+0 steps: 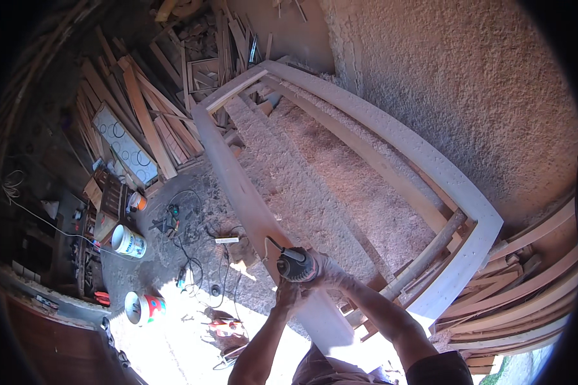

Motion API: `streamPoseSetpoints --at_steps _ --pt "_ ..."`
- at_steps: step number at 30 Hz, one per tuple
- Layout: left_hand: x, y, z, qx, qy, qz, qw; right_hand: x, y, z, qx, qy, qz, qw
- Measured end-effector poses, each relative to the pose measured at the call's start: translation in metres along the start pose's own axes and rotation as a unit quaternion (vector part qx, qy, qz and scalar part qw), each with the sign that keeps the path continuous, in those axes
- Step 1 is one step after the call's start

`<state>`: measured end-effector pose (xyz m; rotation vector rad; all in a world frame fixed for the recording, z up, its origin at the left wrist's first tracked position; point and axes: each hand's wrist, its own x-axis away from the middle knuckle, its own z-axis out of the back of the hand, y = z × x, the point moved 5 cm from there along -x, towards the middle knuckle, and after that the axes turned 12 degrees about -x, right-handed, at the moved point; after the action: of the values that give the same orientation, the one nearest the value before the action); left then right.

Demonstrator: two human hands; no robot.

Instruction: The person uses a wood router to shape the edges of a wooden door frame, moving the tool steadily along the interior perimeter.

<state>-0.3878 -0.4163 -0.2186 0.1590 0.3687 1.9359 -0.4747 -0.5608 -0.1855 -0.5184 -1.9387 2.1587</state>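
Note:
A large wooden frame (pixel 237 183) lies in front of me, a long plank along its near left side. On that plank rests a handheld power tool (pixel 298 264) with a dark, rounded body and a light metal piece at its far left. Whether it is a sander or another tool I cannot tell. My right hand (pixel 329 272) is closed around the tool's right side. Below its body, my left hand (pixel 288 294) is closed against the lower left of it. The tool's underside is hidden.
Sawdust (pixel 359 186) covers the surface inside the frame. Cables and tools (pixel 189 273) lie on the floor at left, near white buckets (pixel 128 241). Timber offcuts (pixel 148 109) lean at the far left; curved boards (pixel 520 282) are stacked at right beside a rough wall (pixel 456 77).

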Motion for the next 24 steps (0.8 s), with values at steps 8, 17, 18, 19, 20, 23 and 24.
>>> streamPoseSetpoints --at_steps 8,17,18,19,20,23,24 --pt "-0.028 -0.035 -0.004 -0.059 -0.012 -0.031 0.998 -0.042 0.015 -0.003 0.011 0.005 -0.006 1.000" --pt "-0.073 -0.069 -0.001 -0.064 -0.051 -0.026 0.996 -0.094 0.006 0.001 -0.058 -0.017 0.004 0.998" --pt "-0.081 -0.072 0.001 -0.073 -0.053 -0.023 0.996 -0.103 0.009 0.002 -0.047 -0.026 -0.003 0.999" --pt "-0.087 -0.081 -0.003 -0.082 -0.047 -0.025 0.995 -0.114 0.014 0.003 -0.037 -0.035 -0.010 0.999" --pt "-0.094 -0.087 -0.005 -0.092 -0.041 -0.027 0.995 -0.124 0.018 0.003 -0.026 -0.043 -0.018 0.999" --pt "-0.115 -0.109 -0.001 -0.099 -0.033 -0.021 0.994 -0.154 0.018 0.003 -0.037 -0.036 -0.008 0.999" --pt "-0.123 -0.110 -0.002 -0.100 -0.051 -0.020 0.993 -0.164 0.020 0.006 -0.053 -0.053 0.002 0.997"
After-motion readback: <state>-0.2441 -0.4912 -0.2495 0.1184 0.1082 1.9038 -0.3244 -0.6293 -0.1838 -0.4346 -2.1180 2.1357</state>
